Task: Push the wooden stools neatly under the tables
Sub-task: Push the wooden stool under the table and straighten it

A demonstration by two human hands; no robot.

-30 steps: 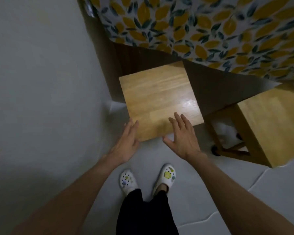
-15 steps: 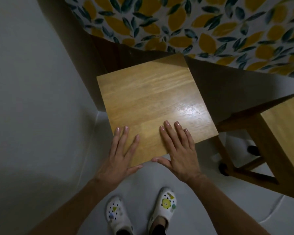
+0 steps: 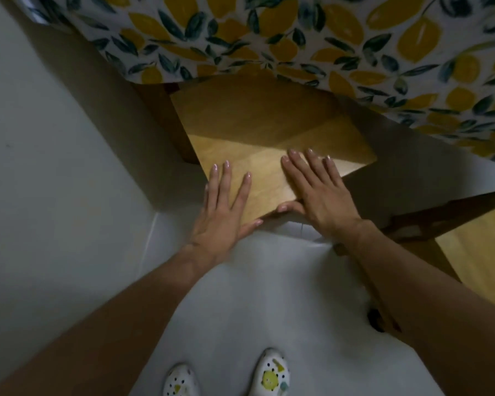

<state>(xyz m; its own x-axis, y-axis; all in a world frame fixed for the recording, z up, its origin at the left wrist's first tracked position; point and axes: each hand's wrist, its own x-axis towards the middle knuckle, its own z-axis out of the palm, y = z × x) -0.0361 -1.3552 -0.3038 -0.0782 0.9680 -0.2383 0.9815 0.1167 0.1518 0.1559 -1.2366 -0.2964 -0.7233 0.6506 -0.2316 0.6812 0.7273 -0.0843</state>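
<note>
A square wooden stool [image 3: 263, 132] stands in front of me, its far half in shadow under the table covered by a lemon-print cloth [image 3: 312, 38]. My left hand [image 3: 223, 207] lies flat on the seat's near left edge, fingers spread, thumb under the near corner. My right hand [image 3: 317, 190] presses flat on the near right part of the seat, thumb along the edge. Neither hand grips anything. A second wooden stool [image 3: 480, 247] stands at the right, outside the table edge, partly hidden by my right forearm.
A pale wall [image 3: 46, 167] runs close along the left and meets the grey floor [image 3: 255, 295]. A dark table leg [image 3: 166, 118] stands between wall and stool. My feet in white patterned clogs [image 3: 270, 375] are at the bottom.
The stool has slid forward, so the tablecloth now overhangs its far half. Both hands stayed flat on the seat, and I have leaned in closer.
</note>
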